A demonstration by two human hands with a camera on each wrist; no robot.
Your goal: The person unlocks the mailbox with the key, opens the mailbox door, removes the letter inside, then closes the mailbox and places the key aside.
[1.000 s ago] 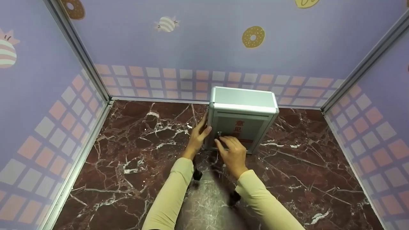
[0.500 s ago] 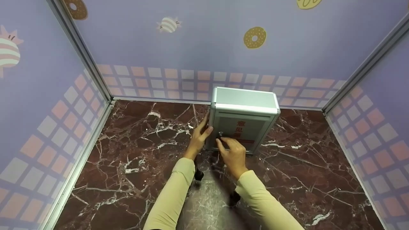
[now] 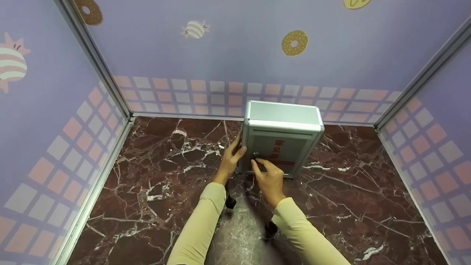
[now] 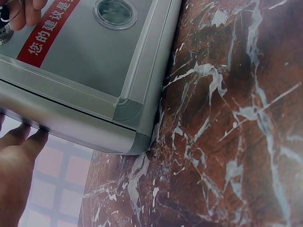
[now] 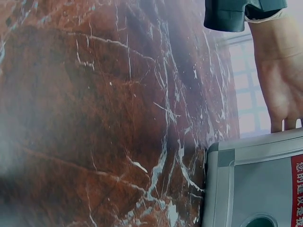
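Note:
A silver-grey metal suggestion box [image 3: 283, 113] with red lettering on its front stands upright on the floor near the back wall. My left hand [image 3: 229, 162] rests against the box's left side, thumb by the front edge; its fingertips [image 4: 41, 132] press that side in the left wrist view. At the small round lock [image 3: 256, 154] on the front, my right hand [image 3: 271, 178] has thumb and index finger together. They pinch what looks like a black-headed key [image 4: 4, 13] on a thin ring, mostly hidden by the fingers. The box's door is closed.
Dark red marble-patterned floor [image 3: 176, 213] surrounds the box. Purple wall panels [image 3: 235, 48] with a checkered lower band stand behind and on both sides. A round window [image 4: 115, 14] sits low on the box front.
The whole head view shifts slightly to the right. Both hands keep their places at the box, and the right fingers stay at the lock.

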